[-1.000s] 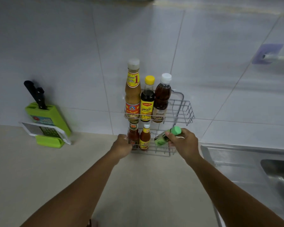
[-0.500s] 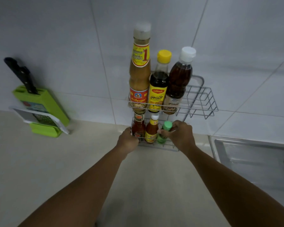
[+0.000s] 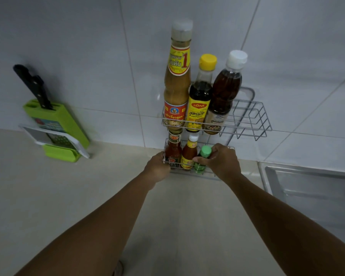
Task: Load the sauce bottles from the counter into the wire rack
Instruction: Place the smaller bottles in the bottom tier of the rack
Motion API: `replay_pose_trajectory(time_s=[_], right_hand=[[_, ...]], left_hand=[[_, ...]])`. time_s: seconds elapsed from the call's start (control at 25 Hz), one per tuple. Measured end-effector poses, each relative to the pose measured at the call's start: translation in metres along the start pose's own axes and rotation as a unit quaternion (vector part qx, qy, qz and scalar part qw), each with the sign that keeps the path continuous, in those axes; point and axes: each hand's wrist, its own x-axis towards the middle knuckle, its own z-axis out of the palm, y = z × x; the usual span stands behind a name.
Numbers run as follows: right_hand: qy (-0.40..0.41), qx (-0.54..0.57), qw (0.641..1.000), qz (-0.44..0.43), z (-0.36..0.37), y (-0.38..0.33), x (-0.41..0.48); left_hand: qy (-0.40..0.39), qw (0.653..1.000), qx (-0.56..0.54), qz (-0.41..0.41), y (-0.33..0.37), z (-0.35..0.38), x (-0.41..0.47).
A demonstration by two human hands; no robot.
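Gripping round green bottle [image 3: 202, 160] – right hand [image 3: 220, 163] | left hand [image 3: 157, 167] curled on wire rack [image 3: 247, 118] corner

Green knife block [image 3: 56, 120] with a black-handled knife [image 3: 33, 86], leaning against the tiled wall [image 3: 78, 56]; white grater [image 3: 54, 139] in front; steel sink [image 3: 311, 188] far right.

Six sauce bottles [image 3: 199, 102] stand upright in the two-tier wire rack [image 3: 247, 118], the green-capped bottle [image 3: 202, 158] seemingly lowest-right.

tall sauce bottle [image 3: 177, 84] neck label reads "1"
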Motion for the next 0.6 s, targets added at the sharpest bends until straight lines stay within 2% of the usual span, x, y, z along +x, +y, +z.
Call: replay_pose_trajectory(time_s=[0.12,0.2,0.32,0.48,0.52,0.6], right_hand=[[-0.035,-0.02,0.999,0.028,-0.004,0.007,-0.006],[-0.05,0.005,0.998,0.03,-0.006,0.015,-0.014],[-0.021,0.038,0.999,0.023,-0.01,0.019,-0.038],[0.103,0.034,0.992,-0.059,-0.01,0.006,-0.086],[0.112,0.038,0.989,-0.086,-0.009,-0.005,-0.102],[0.079,0.063,0.987,-0.124,-0.007,-0.032,-0.132]], left_hand=[[-0.032,0.999,-0.009,-0.038,0.0,-0.013,-0.005],[-0.049,0.997,-0.014,-0.061,-0.001,-0.029,-0.012],[-0.074,0.995,-0.027,-0.064,-0.003,-0.063,-0.027],[-0.079,0.994,-0.062,-0.045,-0.018,-0.117,-0.065],[-0.083,0.993,-0.07,-0.04,-0.028,-0.131,-0.079],[-0.095,0.991,-0.08,-0.057,-0.053,-0.15,-0.104]])
